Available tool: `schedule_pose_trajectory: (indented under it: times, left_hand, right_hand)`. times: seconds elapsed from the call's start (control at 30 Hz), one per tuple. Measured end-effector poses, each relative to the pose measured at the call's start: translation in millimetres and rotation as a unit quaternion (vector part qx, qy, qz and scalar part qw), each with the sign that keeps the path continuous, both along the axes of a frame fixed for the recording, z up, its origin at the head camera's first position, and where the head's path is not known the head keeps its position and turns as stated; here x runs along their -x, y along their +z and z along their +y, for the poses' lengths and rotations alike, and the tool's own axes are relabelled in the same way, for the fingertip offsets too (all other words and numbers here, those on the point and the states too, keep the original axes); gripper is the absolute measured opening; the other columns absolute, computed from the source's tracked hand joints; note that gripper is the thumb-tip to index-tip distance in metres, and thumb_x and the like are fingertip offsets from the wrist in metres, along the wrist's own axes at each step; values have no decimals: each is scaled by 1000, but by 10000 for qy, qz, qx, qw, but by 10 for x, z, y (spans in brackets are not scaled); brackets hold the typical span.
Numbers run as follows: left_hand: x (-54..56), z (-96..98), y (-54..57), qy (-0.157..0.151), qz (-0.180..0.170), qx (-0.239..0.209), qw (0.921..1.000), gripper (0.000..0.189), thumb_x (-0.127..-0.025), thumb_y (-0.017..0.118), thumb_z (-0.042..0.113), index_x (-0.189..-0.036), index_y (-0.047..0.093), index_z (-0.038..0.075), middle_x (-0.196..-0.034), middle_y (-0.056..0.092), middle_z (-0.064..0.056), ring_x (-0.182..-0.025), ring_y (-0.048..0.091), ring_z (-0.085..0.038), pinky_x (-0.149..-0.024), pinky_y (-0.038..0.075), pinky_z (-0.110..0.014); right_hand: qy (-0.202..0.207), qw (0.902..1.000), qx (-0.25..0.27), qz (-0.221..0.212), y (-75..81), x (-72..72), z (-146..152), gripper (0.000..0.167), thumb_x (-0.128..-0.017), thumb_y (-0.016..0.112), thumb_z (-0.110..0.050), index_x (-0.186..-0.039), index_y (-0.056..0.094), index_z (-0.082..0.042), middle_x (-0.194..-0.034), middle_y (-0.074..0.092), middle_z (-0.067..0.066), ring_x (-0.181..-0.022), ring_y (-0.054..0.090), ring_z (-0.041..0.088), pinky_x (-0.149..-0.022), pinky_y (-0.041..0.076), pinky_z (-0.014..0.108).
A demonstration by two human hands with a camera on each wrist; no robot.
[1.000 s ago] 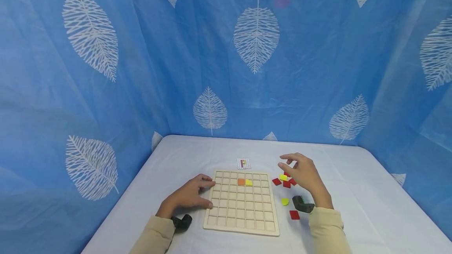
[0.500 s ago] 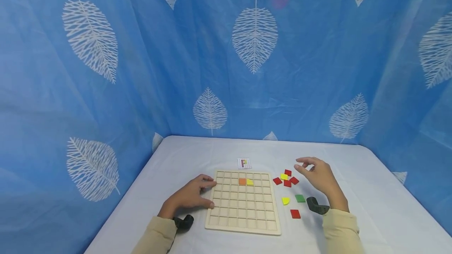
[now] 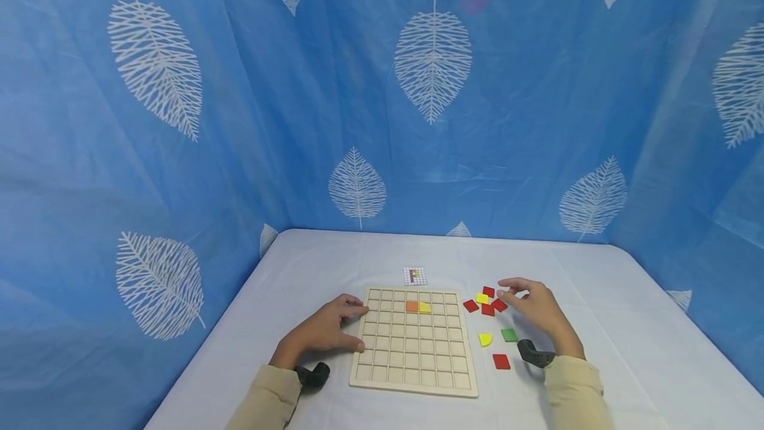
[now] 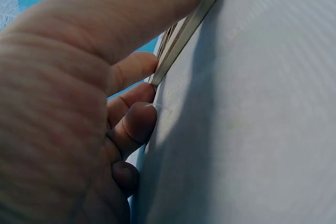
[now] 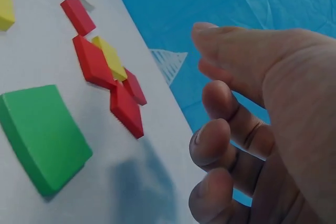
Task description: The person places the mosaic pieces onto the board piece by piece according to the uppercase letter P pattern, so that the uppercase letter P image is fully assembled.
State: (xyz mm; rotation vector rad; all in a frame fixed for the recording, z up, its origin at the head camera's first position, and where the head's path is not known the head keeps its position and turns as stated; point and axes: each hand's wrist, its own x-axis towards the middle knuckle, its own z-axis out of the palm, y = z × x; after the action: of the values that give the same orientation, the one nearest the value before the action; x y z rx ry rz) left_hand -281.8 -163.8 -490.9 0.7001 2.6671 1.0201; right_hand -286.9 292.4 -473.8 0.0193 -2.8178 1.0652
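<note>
My left hand [image 3: 330, 327] rests at the left edge of a wooden grid board [image 3: 396, 354], thumb and fingertips touching its side, as the left wrist view also shows. An orange tile [image 3: 412, 306] and a yellow tile [image 3: 425, 307] sit side by side in the board's second row. Over the far end of a loose tile cluster hovers my right hand [image 3: 537, 310], fingers loosely bent, nothing between them. That cluster has several red tiles [image 5: 93, 61] and a yellow tile [image 5: 110, 59]. Nearer lies a green tile [image 5: 47, 135], beside the right wrist in the head view.
A yellow tile with a rounded corner [image 3: 485, 339] and a single red tile [image 3: 501, 361] lie right of the board. Behind the board is a small printed pattern card [image 3: 414, 276]. A blue leaf-patterned curtain [image 3: 432, 171] surrounds the white table [image 3: 334, 257].
My right hand first swung right, away from the tile cluster, uncovering the green tile. Then it came down slightly, back toward the red tiles. My left hand has stayed at the board's edge.
</note>
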Motion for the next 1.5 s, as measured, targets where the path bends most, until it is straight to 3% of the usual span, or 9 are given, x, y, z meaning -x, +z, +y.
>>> schedule_pose_trajectory:
  times: [0.1,0.23,0.57,0.93,1.5]
  left_hand:
    - [2,-5,-12,5,2,2,10000,84,-72,87,52,-144,57,21,-144,47,-2,-136,46,-27,-112,40,-53]
    - [4,-5,-15,3,16,47,10000,85,-71,87,53,-144,56,21,-144,47,-2,-136,46,-28,-112,40,-53]
    - [2,-4,3,26,43,69,10000,85,-71,86,53,-144,57,21,-144,48,-2,-136,47,-28,-111,41,-54]
    - [-1,-9,7,41,68,135,9999,85,-71,86,55,-144,57,22,-144,47,-2,-136,47,-28,-112,41,-53]
    - [7,-4,6,20,-18,72,10000,86,-71,86,54,-145,56,22,-145,47,-2,-137,45,-27,-113,40,-52]
  right_hand:
    - [-32,9996,24,-279,-36,-3,5,44,-92,72,-34,-127,67,-7,-104,64,10,-94,57,27,-71,50,32]
    - [-69,9979,75,-643,-100,-21,22,47,-91,73,-35,-129,66,-9,-111,64,13,-108,56,33,-84,52,46]
    - [-114,9968,189,-766,-193,-7,52,47,-89,75,-33,-129,67,-10,-115,65,15,-110,56,33,-93,49,56]
    - [-208,9967,-69,-778,-195,-29,15,48,-85,80,-32,-125,68,-8,-94,59,5,-94,51,23,-77,44,35]
    - [-379,9961,-155,-780,-186,-39,-17,46,-87,78,-32,-123,69,-5,-90,58,5,-92,51,24,-77,43,38]
